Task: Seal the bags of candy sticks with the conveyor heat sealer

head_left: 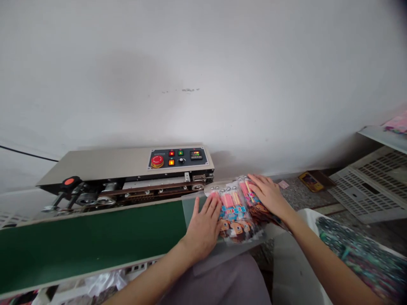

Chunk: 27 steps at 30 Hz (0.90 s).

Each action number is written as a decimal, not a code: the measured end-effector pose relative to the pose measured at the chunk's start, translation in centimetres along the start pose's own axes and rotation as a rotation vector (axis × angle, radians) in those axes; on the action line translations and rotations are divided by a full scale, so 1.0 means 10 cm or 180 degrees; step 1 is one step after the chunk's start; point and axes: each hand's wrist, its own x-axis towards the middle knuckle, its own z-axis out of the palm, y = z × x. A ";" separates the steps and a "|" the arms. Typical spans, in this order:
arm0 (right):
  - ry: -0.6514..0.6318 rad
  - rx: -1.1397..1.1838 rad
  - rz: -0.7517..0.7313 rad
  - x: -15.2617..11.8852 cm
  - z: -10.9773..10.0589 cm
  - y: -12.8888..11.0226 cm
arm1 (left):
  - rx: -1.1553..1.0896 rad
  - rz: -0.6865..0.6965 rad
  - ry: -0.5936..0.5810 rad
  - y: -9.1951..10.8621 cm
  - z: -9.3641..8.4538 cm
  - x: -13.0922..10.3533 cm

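Observation:
Several clear printed packets [234, 212] with pink and yellow sticks in the top and a cartoon face at the bottom lie overlapping at the right end of the green conveyor belt [95, 235], on a translucent sheet [188, 205]. My left hand [203, 228] rests flat with fingers stretched out, its fingertips touching the left-most packets. At the right, my right hand [269, 197] has its fingers curled over a thicker stack of the same packets [254, 202]. The thumb and underside of that grip are hidden.
Behind the belt stands a sealing machine [104, 165] with a red stop button [157, 161] and lit display [196, 155]. A white container [311, 220] of dark green printed packets is at lower right. White crates [365, 190] and a small box [313, 181] lie beyond.

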 end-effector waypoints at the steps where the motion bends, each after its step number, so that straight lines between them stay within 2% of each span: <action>1: -0.0045 0.0012 -0.0003 -0.01 -0.01 0.00 | 0.0093 -0.0063 0.0058 0.00 0.03 0.01; 5: -0.0295 -0.0046 0.0011 -0.06 -0.02 -0.02 | 0.0237 0.0092 -0.0012 0.00 0.08 0.02; 9: -0.0531 -0.0285 -0.0099 -0.11 -0.02 -0.12 | 0.0249 0.0054 -0.0083 0.00 0.00 0.03; 12: -0.0359 -0.0588 -0.0095 -0.14 -0.01 -0.28 | 0.0295 -0.0064 0.0017 0.02 -0.01 0.04; 16: 0.0060 -0.0862 -0.0034 -0.18 -0.07 -0.52 | 0.0408 -0.0142 0.0099 0.04 0.06 0.05; 19: 0.0209 -0.0686 -0.0392 -0.20 -0.18 -0.71 | 0.0415 -0.0071 0.0119 0.03 0.05 0.03; 23: -0.0190 0.0150 -0.0967 -0.10 -0.28 -1.00 | 0.0302 -0.0009 0.0090 0.03 -0.01 0.01; 27: -0.0724 0.0734 -0.0916 0.18 -0.19 -1.25 | 0.0256 -0.0127 0.0036 0.04 0.00 0.01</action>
